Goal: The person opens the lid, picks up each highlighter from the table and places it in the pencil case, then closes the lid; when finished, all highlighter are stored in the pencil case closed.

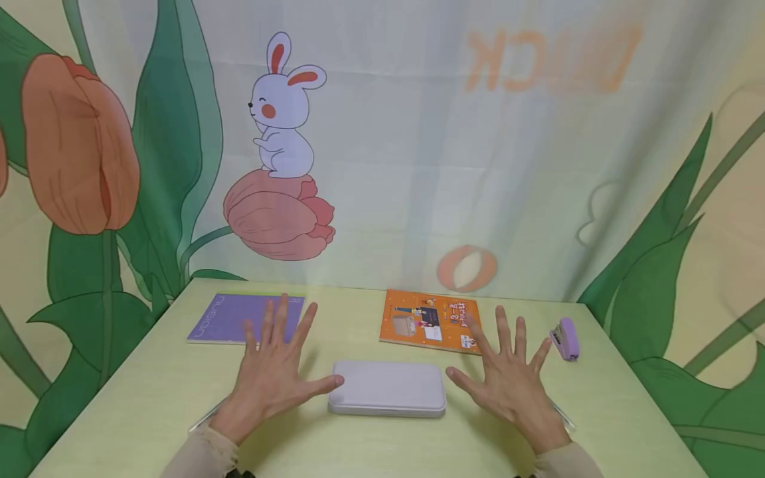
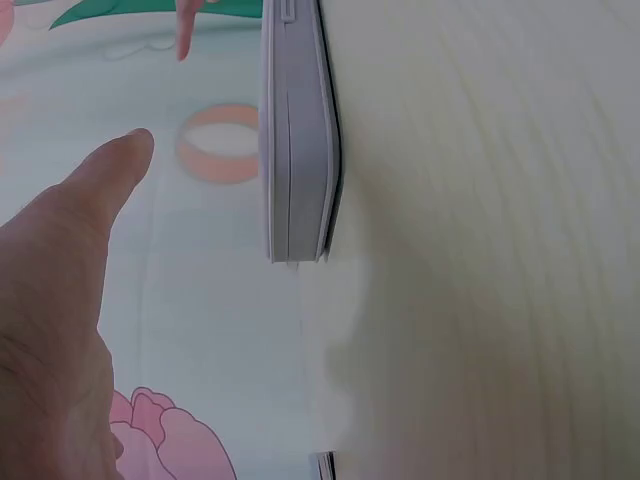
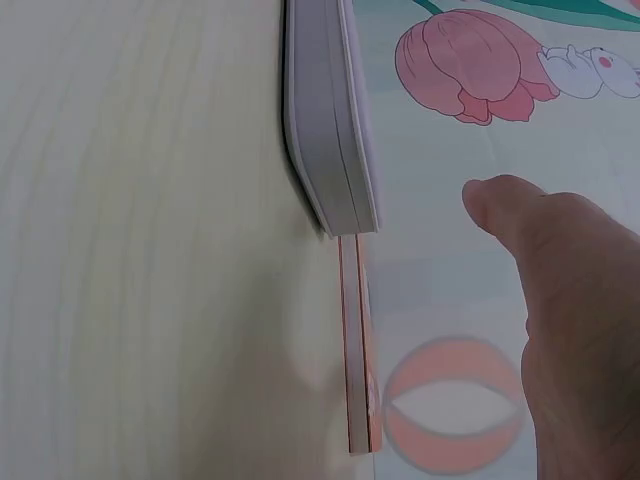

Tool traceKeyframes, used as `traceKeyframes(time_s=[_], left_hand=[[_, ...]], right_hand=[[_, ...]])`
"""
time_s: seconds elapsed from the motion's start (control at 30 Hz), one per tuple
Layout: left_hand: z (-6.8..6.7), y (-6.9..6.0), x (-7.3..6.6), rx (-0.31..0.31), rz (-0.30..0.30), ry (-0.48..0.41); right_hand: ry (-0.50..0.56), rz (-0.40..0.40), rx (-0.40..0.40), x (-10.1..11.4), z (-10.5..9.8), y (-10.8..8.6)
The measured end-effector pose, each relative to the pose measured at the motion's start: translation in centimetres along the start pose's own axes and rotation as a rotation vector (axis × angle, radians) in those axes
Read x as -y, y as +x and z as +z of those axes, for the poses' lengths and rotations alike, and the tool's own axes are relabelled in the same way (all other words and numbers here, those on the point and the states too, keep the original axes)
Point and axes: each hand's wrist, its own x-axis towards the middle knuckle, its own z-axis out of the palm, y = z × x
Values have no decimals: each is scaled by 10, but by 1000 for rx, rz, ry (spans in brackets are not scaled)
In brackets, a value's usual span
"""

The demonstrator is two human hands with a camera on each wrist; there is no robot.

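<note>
1. Left hand (image 1: 270, 377): fingers spread wide, released, above the table (image 1: 342, 326).
2. Right hand (image 1: 509, 382): likewise splayed, holding nothing.
3. Pale case (image 1: 388, 387): lying between the two hands.
4. Beside the left wrist, perhaps a pen (image 1: 203, 418).

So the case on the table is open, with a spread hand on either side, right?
Not quite: the case is closed, as the head view shows. It is on the table, with the left hand and right hand spread on either side.
</note>
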Motion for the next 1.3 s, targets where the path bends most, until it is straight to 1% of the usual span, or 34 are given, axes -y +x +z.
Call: traceKeyframes(time_s=[0.17, 0.23, 0.3, 0.37, 0.43, 0.5, 0.6, 0.67, 0.73, 0.8, 0.83, 0.87, 0.97, 1.07, 1.17, 1.3], left_hand=[[3, 0, -2, -12, 32, -13], [5, -1, -3, -13, 43, -31], [6, -1, -4, -13, 59, -72], [9, -2, -4, -10, 78, -127], [11, -2, -5, -1, 96, -180], [14, -2, -5, 11, 100, -229], [18, -2, -6, 26, 99, -305], [21, -3, -7, 52, 86, -422], [24, -3, -7, 76, 74, -561], [28, -4, -6, 103, 66, -708], [31, -5, -6, 111, 67, -772], [33, -5, -5, 113, 72, -815], [41, -5, -3, 113, 93, -881], [47, -6, 0, 105, 92, -880], [51, -7, 2, 100, 86, -870], [57, -8, 0, 108, 90, -858]], right_hand=[[8, -14, -3, 1, 1, -2], [15, -21, -12, 2, 1, -3], [47, -36, -29, 3, 2, -3], [108, -55, -40, 3, 3, -3], [207, -70, -39, 2, 5, -3], [323, -79, -25, 1, 9, -2], [528, -97, 10, -2, 16, 0], [660, -118, 37, -4, 21, 2], [780, -143, 68, -5, 26, 2], [863, -165, 95, -5, 32, 3], [884, -169, 109, -6, 34, 3], [902, -168, 121, -6, 36, 2], [919, -126, 171, -3, 40, 2], [931, -93, 206, 0, 43, 4], [941, -98, 217, 3, 46, 5], [904, -80, 235, 3, 50, 4]])
